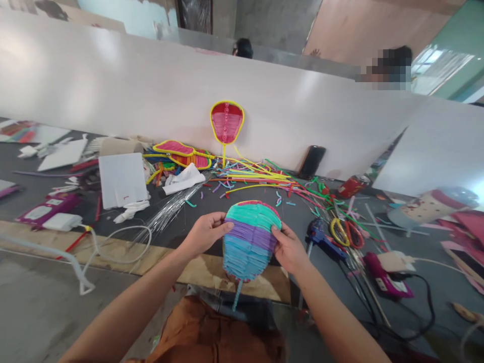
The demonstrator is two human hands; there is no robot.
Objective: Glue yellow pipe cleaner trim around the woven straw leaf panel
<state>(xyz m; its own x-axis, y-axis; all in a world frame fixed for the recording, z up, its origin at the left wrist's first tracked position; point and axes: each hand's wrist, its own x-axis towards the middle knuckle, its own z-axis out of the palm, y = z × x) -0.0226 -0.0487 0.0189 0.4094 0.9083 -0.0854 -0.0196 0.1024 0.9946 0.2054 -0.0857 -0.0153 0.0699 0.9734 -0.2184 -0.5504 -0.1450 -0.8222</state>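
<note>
Between both hands, over the table's front edge, is a hand fan made of pipe cleaners, banded green, purple and blue. Its twisted blue handle points down toward my lap, and a strip of pink shows along the top rim. My left hand pinches the left edge, thumb on the front face. On the opposite edge my right hand grips it the same way. A pink and red fan with a yellow rim stands against the white partition. To its left lie yellow-edged pink pieces.
Loose pipe cleaners and wire strands spread across the dark table. On the right are a blue glue gun, scissors, a red can, a phone and a purple power strip. People sit beyond the partition.
</note>
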